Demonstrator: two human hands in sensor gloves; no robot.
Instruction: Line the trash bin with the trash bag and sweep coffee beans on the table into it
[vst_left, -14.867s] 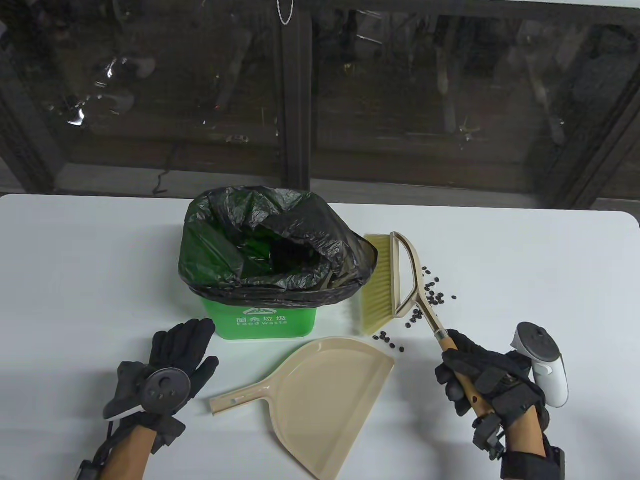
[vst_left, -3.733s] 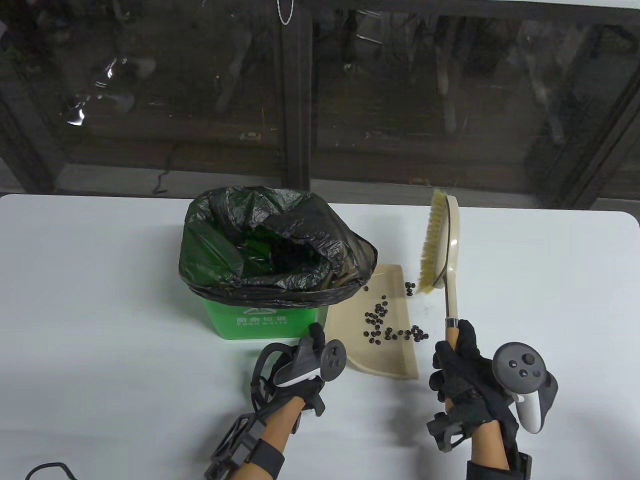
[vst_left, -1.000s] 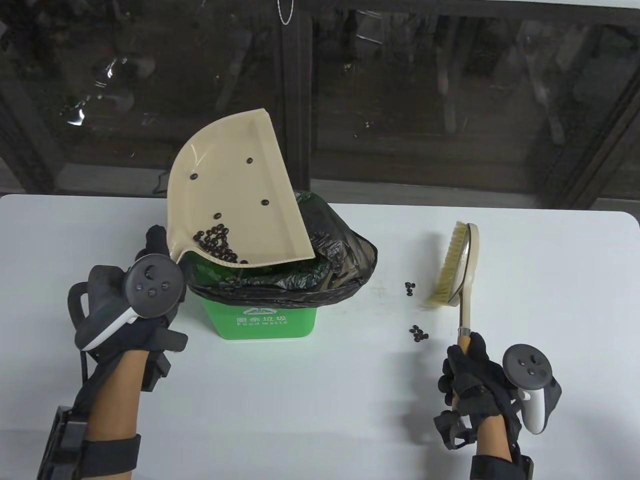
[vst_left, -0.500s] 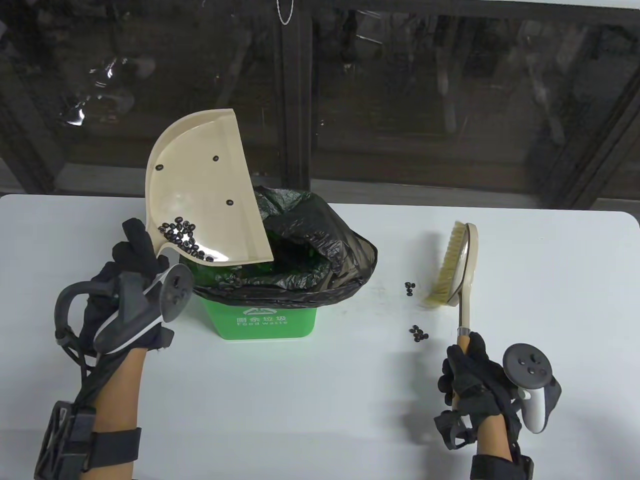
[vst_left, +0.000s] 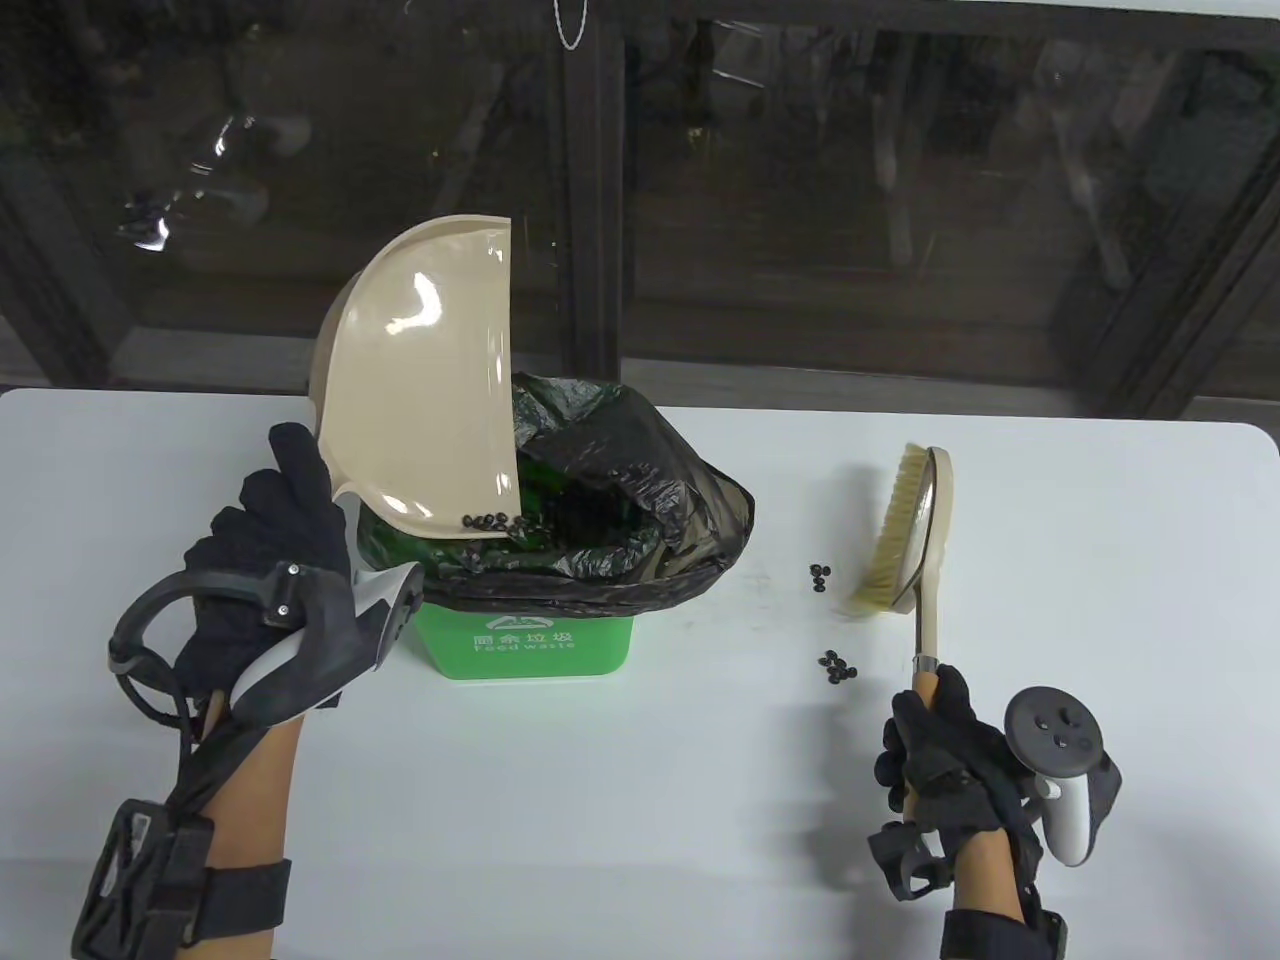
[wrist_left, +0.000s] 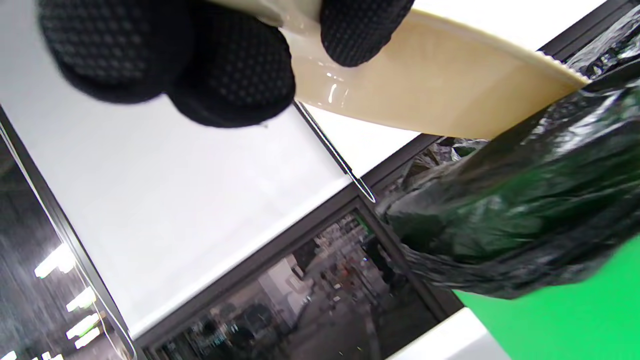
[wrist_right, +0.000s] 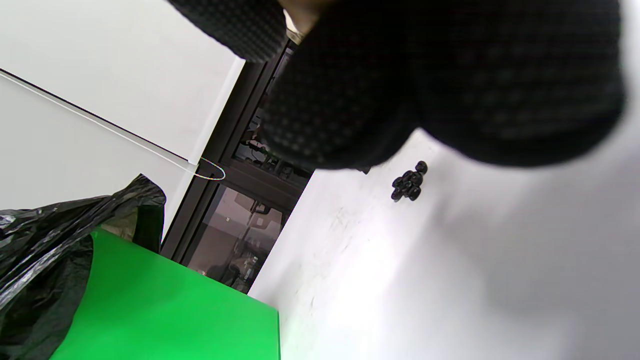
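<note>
Table view: left hand (vst_left: 265, 545) grips dustpan (vst_left: 425, 370) handle, handle hidden by the glove; pan tipped over bagged trash bin (vst_left: 535, 640), coffee beans (vst_left: 490, 521) at its low edge. Right hand (vst_left: 935, 750) clamps brush (vst_left: 915, 530); stray beans (vst_left: 838, 668) on table (vst_left: 700, 780).
Left wrist view: fingertips (wrist_left: 230, 75) on pan, grip cropped.
Right wrist view: glove (wrist_right: 440, 75) blurred, blocks brush.

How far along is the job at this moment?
Done: the trash bag lines the trash bin. In hand: the left hand tips the dustpan over it, a few beans at its lip. Left: two bean clusters beside the brush the right hand holds.
</note>
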